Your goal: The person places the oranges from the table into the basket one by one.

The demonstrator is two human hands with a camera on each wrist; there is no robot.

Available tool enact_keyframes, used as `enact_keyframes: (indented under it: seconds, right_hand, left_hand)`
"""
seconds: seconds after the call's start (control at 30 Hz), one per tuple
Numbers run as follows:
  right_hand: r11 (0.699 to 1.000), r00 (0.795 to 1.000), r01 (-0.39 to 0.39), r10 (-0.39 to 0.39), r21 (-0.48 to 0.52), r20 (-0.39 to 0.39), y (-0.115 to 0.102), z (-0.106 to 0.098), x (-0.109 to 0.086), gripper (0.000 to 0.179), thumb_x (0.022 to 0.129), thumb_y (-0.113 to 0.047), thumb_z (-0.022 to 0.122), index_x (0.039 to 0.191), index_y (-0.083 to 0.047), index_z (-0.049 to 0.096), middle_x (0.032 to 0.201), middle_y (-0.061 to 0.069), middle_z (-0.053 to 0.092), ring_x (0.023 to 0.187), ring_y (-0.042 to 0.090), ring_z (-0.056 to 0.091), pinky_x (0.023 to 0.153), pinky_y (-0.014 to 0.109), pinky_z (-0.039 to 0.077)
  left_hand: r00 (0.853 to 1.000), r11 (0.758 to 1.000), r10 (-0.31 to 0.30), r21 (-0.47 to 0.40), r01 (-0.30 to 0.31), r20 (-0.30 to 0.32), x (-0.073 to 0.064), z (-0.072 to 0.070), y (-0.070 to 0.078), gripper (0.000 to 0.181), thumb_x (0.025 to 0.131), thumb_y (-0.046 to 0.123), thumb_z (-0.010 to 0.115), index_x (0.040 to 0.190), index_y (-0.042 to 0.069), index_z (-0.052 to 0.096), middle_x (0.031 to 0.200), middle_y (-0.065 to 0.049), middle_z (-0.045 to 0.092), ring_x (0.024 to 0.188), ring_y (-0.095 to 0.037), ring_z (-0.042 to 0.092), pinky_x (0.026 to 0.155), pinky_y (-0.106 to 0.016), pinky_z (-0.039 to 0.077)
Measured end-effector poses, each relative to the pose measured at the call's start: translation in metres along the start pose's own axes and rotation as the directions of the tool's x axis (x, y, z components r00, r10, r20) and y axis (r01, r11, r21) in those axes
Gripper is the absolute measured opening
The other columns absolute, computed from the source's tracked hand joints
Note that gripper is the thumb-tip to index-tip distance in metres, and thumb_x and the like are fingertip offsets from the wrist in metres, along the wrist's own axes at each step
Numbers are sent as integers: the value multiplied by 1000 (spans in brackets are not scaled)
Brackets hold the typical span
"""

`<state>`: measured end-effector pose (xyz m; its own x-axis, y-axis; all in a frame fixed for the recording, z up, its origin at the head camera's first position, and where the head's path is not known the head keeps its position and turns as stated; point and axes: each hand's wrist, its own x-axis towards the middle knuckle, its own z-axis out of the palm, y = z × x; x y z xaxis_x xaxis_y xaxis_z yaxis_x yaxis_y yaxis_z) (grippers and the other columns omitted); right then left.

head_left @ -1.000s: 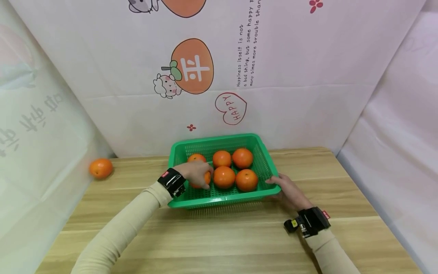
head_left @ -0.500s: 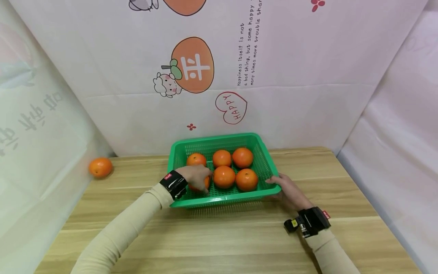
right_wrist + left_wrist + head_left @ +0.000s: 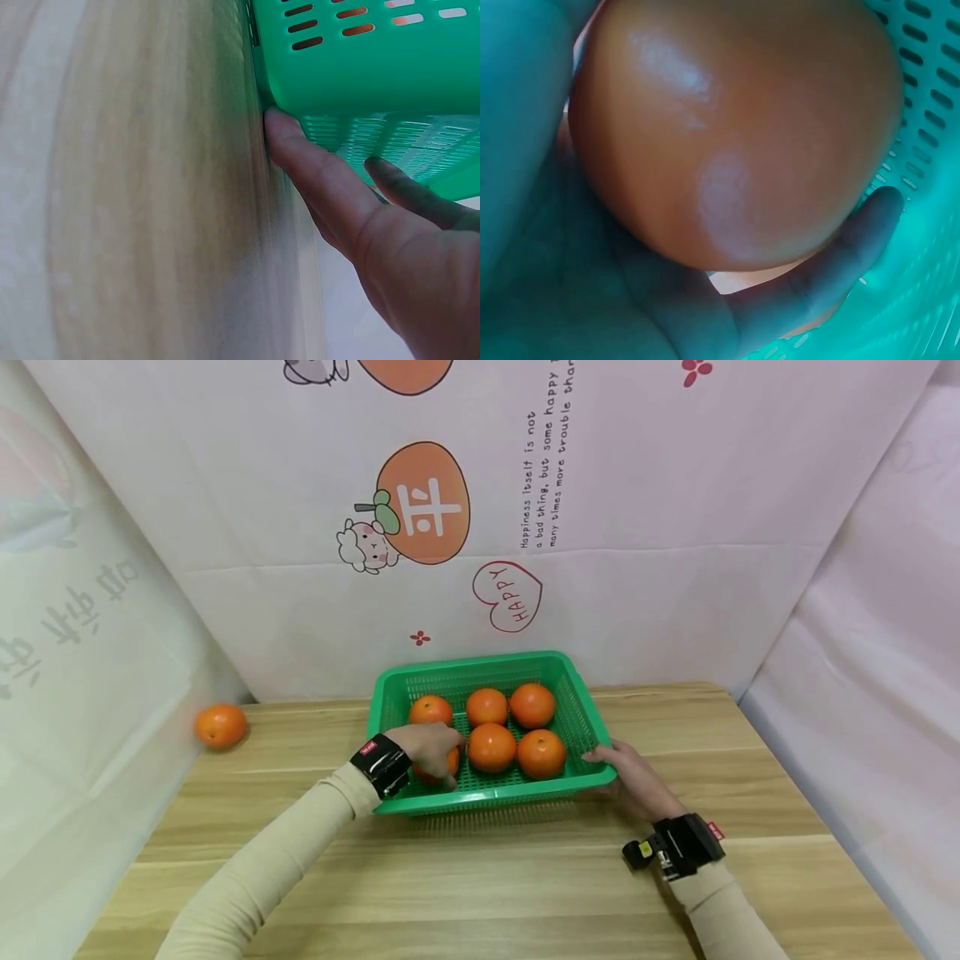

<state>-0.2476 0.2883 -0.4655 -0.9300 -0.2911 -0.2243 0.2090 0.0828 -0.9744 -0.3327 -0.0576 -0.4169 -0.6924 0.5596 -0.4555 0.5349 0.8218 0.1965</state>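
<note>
My left hand [image 3: 429, 747] reaches over the left rim of a green slotted plastic basket [image 3: 495, 795]. It holds a shiny orange [image 3: 735, 135] at the basket's front left, with thumb and fingers spread around the fruit's sides. In the head view the hand covers much of that orange. Just behind it sits another orange [image 3: 431, 709]. My right hand [image 3: 633, 778] grips the basket's front right corner, thumb over the rim. The right wrist view shows fingers [image 3: 319, 169] beneath the corner, right at the tabletop.
Several more oranges lie in the basket's middle and right, one of them at the front right [image 3: 542, 754]. A lone orange [image 3: 221, 727] rests at the wooden table's [image 3: 450, 893] far left corner. White printed cloth [image 3: 637, 610] rises behind the basket and along both sides.
My left hand has shifted slightly toward me over the front left orange, uncovering more of the orange behind it. The right hand and basket have stayed in place.
</note>
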Motion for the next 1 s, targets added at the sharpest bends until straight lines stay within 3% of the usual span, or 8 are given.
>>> enact_keyframes:
  seconds: [0.33, 0.7, 1.0]
  right_hand:
    - [1000, 1000, -2, 2, -8, -2, 0, -1, 0, 66, 103, -20, 49, 160, 7, 29, 131, 15, 66, 110, 16, 71, 96, 31, 58]
    - [1000, 1000, -11, 11, -4, -2, 0, 0, 1, 69, 103, -21, 50, 162, 6, 25, 144, 22, 58, 116, 16, 69, 98, 33, 58]
    - [1000, 1000, -6, 6, 5, 0, 1, 1, 2, 69, 103, -21, 50, 161, 7, 26, 145, 22, 55, 118, 16, 67, 98, 32, 58]
  left_hand:
    - [1000, 1000, 21, 11, -21, 3, -2, -2, -1, 77, 88, 45, 85, 152, 16, 55, 147, -5, 64, 134, -23, 61, 114, -47, 50]
    - [996, 996, 88, 8, -88, -25, -11, -9, -2, 72, 87, 47, 85, 146, 13, 60, 139, -5, 67, 123, -20, 63, 107, -43, 54]
    - [997, 996, 74, -38, -75, -33, -16, -14, -1, 74, 86, 47, 86, 146, 13, 58, 144, -8, 63, 123, -21, 61, 107, -44, 54]
